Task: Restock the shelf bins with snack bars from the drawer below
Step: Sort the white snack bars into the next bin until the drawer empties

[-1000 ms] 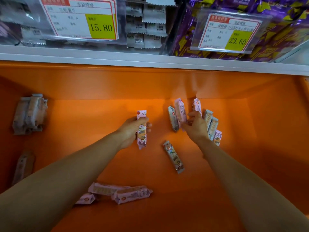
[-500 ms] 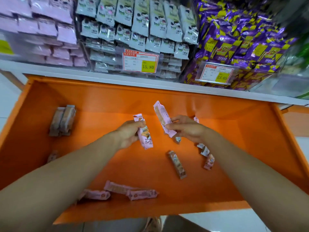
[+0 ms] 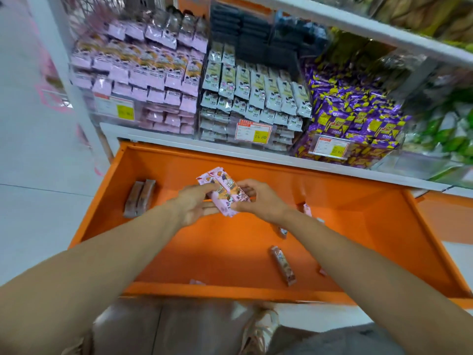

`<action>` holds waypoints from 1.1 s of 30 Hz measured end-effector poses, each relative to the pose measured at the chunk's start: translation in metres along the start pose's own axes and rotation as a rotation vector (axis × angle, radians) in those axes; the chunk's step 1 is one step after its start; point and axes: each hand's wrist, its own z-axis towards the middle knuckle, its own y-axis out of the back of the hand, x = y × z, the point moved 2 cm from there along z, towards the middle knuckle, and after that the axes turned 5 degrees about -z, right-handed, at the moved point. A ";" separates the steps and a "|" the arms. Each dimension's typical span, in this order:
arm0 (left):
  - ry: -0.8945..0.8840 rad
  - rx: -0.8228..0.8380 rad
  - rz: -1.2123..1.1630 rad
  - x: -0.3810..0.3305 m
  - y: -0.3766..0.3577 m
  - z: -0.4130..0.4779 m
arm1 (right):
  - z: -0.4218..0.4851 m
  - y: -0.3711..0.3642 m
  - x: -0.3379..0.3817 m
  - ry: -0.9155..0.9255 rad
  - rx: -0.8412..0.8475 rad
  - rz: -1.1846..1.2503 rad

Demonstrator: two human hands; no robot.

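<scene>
We see the shelf bins (image 3: 256,98) packed with pink, white and purple packs. Below them, the orange drawer (image 3: 384,226) holds two brown bars (image 3: 139,198) far left and one loose bar (image 3: 282,265) near right. Our left hand (image 3: 194,203) and right hand (image 3: 261,201), apart before, now pinch the pink snack bars (image 3: 225,193) together above the drawer.

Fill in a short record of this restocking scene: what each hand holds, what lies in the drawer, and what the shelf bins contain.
left hand: grips the pink snack bars
right hand: grips the same bars from the other side
position: bars held above the orange drawer
drawer contents: loose bar near the front; two bars side by side near the left wall
shelf bins: pink packs left, white packs centre, purple packs right
price tag: 15.80, on the centre bin
</scene>
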 end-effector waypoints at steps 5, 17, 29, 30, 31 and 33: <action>-0.055 0.030 0.044 -0.017 0.016 -0.029 | -0.009 -0.010 0.023 0.056 -0.007 0.049; -0.088 -0.002 -0.061 -0.035 0.032 -0.066 | -0.020 -0.023 0.058 0.168 -0.020 -0.061; -0.127 0.019 -0.031 -0.063 0.009 -0.081 | -0.027 -0.032 0.080 0.210 -0.469 -0.125; -0.144 0.052 -0.008 -0.068 0.006 -0.083 | -0.027 -0.027 0.082 0.204 -0.505 -0.095; -0.167 0.079 0.027 -0.074 0.003 -0.084 | -0.025 -0.021 0.083 0.191 -0.538 -0.067; -0.231 0.103 0.120 -0.089 -0.003 -0.086 | -0.022 -0.006 0.084 0.168 -0.597 -0.034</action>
